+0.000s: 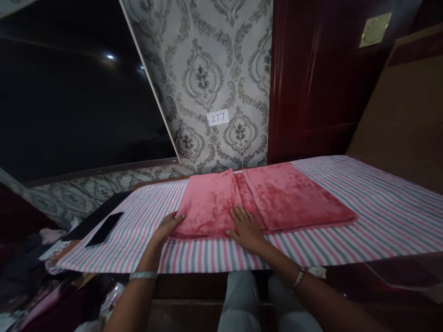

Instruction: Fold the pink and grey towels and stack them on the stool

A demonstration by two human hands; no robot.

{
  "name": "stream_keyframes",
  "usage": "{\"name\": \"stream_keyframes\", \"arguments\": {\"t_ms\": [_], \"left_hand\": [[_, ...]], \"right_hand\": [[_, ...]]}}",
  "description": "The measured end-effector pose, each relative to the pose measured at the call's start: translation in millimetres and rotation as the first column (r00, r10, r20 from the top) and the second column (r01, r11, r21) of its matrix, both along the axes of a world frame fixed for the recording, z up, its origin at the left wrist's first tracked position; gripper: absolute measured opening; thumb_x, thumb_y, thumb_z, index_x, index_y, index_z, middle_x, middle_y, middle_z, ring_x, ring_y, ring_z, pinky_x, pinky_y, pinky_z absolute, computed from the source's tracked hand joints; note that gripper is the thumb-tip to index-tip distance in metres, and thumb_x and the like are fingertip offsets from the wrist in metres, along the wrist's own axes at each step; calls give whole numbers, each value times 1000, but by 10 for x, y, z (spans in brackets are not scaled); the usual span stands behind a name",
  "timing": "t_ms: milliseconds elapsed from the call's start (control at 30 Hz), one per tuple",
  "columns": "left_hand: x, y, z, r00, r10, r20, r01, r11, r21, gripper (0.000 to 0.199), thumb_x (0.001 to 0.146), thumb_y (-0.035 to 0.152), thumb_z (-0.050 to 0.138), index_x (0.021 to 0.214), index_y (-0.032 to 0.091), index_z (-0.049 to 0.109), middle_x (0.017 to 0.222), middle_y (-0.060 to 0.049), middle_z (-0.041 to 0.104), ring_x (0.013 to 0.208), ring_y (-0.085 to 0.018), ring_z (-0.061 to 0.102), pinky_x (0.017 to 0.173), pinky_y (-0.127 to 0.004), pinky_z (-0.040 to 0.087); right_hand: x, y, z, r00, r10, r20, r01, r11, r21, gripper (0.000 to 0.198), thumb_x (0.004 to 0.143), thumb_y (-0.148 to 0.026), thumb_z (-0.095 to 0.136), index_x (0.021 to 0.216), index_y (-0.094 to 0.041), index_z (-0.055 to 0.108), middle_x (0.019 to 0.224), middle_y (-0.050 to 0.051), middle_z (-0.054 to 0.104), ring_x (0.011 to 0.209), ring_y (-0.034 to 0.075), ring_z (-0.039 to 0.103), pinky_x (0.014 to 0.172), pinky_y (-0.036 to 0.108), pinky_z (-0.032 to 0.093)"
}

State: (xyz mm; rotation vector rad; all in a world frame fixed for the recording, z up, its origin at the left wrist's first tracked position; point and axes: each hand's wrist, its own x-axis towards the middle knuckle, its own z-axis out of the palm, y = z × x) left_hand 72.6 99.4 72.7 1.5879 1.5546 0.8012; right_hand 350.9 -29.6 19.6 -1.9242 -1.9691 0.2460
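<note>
A pink plush cloth (211, 203) lies on a striped sheet, its left and right sides folded inward so that a narrow strip of the under layer shows between the two folded edges. My right hand (246, 230) rests flat on the cloth near this gap, fingers stretched out and pointing away from me. At the cloth's left edge, my left hand (169, 226) touches the border with its fingers apart. The folded right part (294, 198) lies flat, with no hand on it.
Pink, grey and white stripes mark the sheet (377, 216) over the table. A dark phone (105, 229) lies at its left. Behind stand a large black screen (76, 92) and a wall label (218, 117) reading 277. Piled clothes (31, 267) are at lower left, a cardboard panel (408, 106) at right.
</note>
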Motion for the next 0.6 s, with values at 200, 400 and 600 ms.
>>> {"name": "stream_keyframes", "arguments": {"t_ms": [200,400,600], "left_hand": [[-14,-102,13,931,-60,360,114,985,-131,79,79,30,76,151,17,43,140,-12,64,122,-26,65,96,-33,57],[69,-146,227,889,-125,441,131,991,17,82,77,26,71,153,20,41,147,-10,57,133,-26,57,104,-31,52],[95,57,266,806,-59,590,211,958,-192,68,87,36,65,149,16,47,124,-12,73,113,-27,70,96,-34,56]], "right_hand": [[-365,-4,253,998,60,-6,-59,993,104,80,91,-51,58,159,-17,33,164,13,31,153,31,22,125,51,18],[-1035,262,272,977,199,-79,-175,955,239,95,83,-34,70,163,-18,21,167,16,21,155,33,13,125,55,16],[-1005,467,343,944,194,-268,-127,961,247,70,85,-3,42,154,-14,42,147,14,56,134,25,54,114,40,42]]}}
